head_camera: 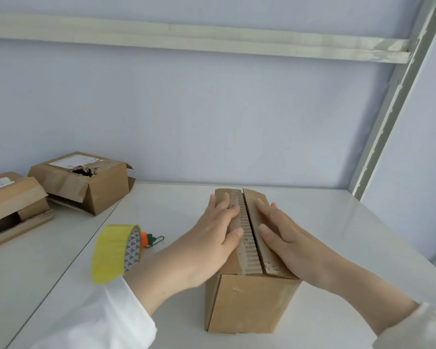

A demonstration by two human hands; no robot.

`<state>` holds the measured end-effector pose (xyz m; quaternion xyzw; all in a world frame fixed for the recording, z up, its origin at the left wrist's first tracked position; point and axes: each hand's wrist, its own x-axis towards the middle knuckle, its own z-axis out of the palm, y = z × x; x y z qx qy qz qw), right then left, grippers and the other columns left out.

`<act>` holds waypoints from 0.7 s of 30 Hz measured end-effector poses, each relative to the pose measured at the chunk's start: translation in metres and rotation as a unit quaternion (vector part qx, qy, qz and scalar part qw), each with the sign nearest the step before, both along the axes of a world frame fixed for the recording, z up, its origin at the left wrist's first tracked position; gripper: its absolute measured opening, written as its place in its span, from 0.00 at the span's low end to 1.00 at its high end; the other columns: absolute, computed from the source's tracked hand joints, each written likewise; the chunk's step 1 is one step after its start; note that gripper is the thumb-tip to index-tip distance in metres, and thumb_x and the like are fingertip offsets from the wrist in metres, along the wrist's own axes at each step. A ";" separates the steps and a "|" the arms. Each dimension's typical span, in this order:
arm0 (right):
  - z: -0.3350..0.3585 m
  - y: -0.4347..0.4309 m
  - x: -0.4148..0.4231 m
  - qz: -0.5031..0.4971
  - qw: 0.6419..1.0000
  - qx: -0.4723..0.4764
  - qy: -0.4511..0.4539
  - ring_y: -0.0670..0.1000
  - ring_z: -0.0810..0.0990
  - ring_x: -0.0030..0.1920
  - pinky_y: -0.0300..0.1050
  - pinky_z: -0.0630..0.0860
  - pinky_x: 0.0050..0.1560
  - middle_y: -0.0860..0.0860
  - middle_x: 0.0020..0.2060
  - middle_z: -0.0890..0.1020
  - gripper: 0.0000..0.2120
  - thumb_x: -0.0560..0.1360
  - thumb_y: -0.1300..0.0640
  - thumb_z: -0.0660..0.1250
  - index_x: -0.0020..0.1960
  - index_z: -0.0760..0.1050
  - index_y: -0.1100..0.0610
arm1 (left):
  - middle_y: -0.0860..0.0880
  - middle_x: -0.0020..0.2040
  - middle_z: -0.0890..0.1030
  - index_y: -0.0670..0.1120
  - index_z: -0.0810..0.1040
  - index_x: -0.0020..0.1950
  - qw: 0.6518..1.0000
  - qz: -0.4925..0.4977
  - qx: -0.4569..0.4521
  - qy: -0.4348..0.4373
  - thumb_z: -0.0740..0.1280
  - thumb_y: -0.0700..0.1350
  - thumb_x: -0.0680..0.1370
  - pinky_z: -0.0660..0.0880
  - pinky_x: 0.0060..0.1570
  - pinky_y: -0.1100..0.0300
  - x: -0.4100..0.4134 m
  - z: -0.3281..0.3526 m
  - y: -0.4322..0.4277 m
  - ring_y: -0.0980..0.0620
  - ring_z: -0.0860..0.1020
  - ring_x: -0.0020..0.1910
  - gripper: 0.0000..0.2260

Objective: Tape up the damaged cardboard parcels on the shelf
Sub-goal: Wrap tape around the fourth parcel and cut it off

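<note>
A cardboard parcel stands near centre on the shelf, its top flaps pressed down by the flat, straight-fingered left hand and right hand; its contents are hidden. A yellow tape roll and a carrot charm sit just left of it. Far left lie a hole-torn parcel and a gaping parcel.

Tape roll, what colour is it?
Yellow tape roll, triangle pattern inside the core; head view shows it.

The parcel is made of matt brown cardboard, stripped along its top to rough corrugated ribs. The tape roll is finished in glossy yellow plastic. The shelf is surfaced smooth, white and faintly shiny; its upright is made of painted metal.
</note>
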<state>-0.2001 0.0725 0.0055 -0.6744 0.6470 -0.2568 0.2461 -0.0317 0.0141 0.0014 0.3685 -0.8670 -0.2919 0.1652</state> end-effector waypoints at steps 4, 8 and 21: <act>-0.006 -0.008 0.002 0.059 0.992 0.008 0.113 0.35 0.33 0.70 0.19 0.33 0.59 0.37 0.73 0.39 0.25 0.82 0.48 0.45 0.76 0.41 0.48 | 0.61 0.74 0.33 0.51 0.39 0.77 0.993 -0.027 -0.044 -0.103 0.46 0.50 0.84 0.33 0.61 0.75 0.000 -0.002 -0.005 0.71 0.30 0.67 0.24; -0.008 -0.012 0.008 0.066 0.979 -0.001 0.195 0.35 0.31 0.70 0.27 0.32 0.64 0.36 0.72 0.38 0.25 0.82 0.48 0.43 0.76 0.38 0.50 | 0.66 0.70 0.32 0.53 0.37 0.76 0.991 -0.032 -0.040 -0.123 0.45 0.52 0.83 0.32 0.61 0.77 0.003 -0.003 -0.005 0.73 0.31 0.66 0.24; 0.002 -0.015 0.010 0.074 0.955 0.019 0.285 0.40 0.35 0.73 0.34 0.34 0.70 0.45 0.75 0.38 0.26 0.82 0.49 0.42 0.76 0.38 0.53 | 0.57 0.76 0.34 0.49 0.38 0.77 0.984 -0.043 -0.051 -0.163 0.45 0.52 0.83 0.32 0.65 0.70 0.001 -0.002 -0.008 0.66 0.32 0.71 0.25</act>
